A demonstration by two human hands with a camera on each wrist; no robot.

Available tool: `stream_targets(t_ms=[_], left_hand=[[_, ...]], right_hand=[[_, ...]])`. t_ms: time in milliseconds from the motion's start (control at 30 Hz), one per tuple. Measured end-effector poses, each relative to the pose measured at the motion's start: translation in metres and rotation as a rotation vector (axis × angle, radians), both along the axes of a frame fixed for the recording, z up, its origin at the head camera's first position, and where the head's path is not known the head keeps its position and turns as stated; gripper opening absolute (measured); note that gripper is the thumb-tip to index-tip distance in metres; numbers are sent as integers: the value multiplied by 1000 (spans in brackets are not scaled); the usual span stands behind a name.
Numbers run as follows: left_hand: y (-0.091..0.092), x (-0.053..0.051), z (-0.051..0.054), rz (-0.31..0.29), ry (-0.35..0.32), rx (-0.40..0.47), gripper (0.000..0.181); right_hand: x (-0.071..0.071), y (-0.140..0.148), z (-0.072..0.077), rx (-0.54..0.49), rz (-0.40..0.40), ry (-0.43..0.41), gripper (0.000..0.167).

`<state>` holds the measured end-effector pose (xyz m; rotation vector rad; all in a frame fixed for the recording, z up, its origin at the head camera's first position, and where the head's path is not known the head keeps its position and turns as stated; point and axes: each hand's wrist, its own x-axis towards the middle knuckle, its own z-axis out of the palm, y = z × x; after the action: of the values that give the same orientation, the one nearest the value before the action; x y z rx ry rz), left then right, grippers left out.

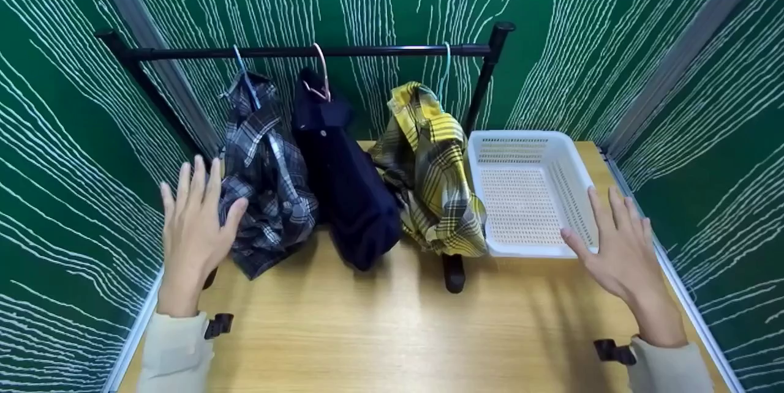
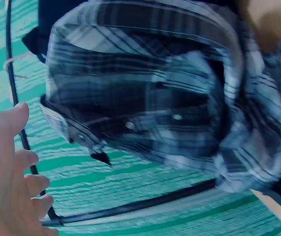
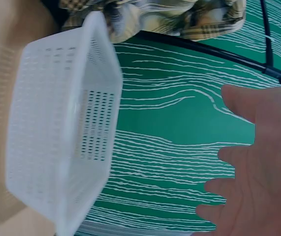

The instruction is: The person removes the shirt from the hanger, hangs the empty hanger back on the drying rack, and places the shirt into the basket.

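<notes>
My left hand (image 1: 195,228), fingers spread and straight, hovers beside a dark plaid shirt (image 1: 269,179) on a blue hanger (image 1: 248,84); it holds nothing. Over the right side of a white plastic basket (image 1: 536,253), my right hand (image 1: 621,252) is likewise spread and holds nothing. A navy garment (image 1: 352,191) hangs mid-rail from a pink hanger (image 1: 323,71). Right of it, a yellow plaid shirt (image 1: 438,160) hangs on a light blue hanger (image 1: 448,68), close against the basket. In the left wrist view the plaid shirt (image 2: 140,98) shows its buttons, with my hand apart from it.
A black clothes rack (image 1: 380,51) stands at the back of the wooden table (image 1: 380,332), one foot (image 1: 454,273) reaching forward. Green panels with white wavy lines (image 1: 612,44) enclose the table on the back and sides, with metal posts (image 1: 692,50) at the corners.
</notes>
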<state>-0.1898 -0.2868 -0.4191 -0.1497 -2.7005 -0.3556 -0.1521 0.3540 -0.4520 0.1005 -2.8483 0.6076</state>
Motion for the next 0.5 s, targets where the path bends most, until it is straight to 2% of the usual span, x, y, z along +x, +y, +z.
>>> stream_targets(t_ms=[200, 367, 500], left_hand=[[27, -9, 23, -58, 101, 24, 74], [54, -17, 38, -152, 185, 44, 67], [73, -24, 52, -231, 222, 52, 63]], right_hand=[[-3, -2, 22, -44, -6, -13, 89], [-6, -3, 43, -50, -25, -26, 89], [-10, -6, 59, -51, -28, -27, 89]])
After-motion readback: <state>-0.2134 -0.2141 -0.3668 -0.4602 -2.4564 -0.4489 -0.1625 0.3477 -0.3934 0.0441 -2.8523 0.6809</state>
